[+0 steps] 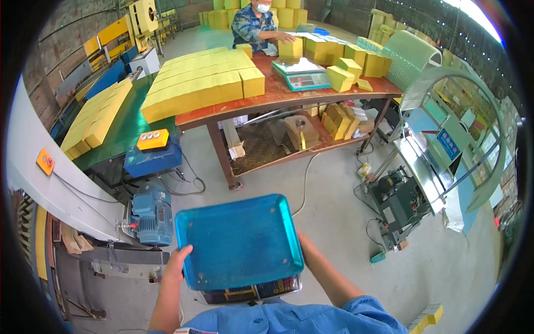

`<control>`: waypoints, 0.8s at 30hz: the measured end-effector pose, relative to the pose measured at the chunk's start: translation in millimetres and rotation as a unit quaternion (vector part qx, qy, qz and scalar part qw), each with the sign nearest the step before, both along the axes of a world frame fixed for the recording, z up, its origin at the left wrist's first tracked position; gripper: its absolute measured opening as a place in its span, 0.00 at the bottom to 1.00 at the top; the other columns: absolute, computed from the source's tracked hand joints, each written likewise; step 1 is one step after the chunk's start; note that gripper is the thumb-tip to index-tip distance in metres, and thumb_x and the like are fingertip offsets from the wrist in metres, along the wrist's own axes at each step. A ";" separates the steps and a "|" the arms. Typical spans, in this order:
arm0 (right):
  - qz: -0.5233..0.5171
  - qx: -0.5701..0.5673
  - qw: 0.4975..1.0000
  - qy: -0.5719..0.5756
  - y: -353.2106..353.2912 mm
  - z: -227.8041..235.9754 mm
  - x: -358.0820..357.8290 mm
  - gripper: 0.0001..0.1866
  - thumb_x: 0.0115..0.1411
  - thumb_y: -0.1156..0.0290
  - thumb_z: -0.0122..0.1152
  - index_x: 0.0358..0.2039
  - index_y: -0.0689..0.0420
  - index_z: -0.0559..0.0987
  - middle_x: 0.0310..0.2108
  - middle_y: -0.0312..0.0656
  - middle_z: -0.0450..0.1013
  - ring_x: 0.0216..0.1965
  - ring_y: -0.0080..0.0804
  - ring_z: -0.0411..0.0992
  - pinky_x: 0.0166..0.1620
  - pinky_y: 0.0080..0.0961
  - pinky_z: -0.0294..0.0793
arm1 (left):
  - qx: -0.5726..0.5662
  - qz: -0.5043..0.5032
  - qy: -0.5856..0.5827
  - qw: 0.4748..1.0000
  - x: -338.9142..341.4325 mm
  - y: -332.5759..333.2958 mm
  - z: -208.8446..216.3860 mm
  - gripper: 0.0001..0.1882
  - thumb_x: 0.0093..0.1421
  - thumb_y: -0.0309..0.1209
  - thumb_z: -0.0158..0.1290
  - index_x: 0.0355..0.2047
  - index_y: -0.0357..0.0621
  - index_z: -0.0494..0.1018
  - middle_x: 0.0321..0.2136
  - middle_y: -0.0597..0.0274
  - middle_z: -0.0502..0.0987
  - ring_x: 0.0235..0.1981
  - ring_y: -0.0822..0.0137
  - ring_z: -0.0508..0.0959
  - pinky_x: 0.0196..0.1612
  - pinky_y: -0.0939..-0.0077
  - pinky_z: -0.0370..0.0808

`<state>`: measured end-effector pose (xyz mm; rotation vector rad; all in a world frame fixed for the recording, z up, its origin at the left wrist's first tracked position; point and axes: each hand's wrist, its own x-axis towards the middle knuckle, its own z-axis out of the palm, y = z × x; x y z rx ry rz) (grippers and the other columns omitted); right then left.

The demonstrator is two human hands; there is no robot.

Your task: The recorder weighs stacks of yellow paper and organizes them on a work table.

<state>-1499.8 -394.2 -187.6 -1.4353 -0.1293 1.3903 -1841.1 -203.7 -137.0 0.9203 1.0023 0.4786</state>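
In front of my body is a tabletop weighing scale with a blue, shiny rectangular pan (239,239). Its dark keypad panel (253,291) shows below the pan's near edge, facing me. My left hand (177,264) grips the left side, with the thumb over the pan's rim and the fingers hidden beneath. At the right side, my right hand (306,247) holds the scale too, its fingers mostly hidden behind the edge. A few small marks dot the pan, and nothing lies in it.
Ahead stands a red-topped table (222,106) with yellow paper stacks (200,83) and another scale (300,75). Behind it, a co-worker (253,28) touches a yellow stack. A blue motor (151,214) is at left, a machine (400,200) at right. A cable (307,181) crosses the floor.
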 end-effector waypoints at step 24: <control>-0.178 0.222 0.923 -0.259 102.7 73.4 558.3 0.18 0.61 0.57 0.59 0.43 0.59 0.77 0.32 0.39 0.75 0.29 0.30 0.75 0.29 0.26 0.76 | -0.010 -0.280 -0.111 0.953 608.9 256.2 115.3 0.29 0.61 0.44 0.53 0.57 0.37 0.68 0.49 0.49 0.77 0.47 0.58 0.79 0.52 0.60 0.76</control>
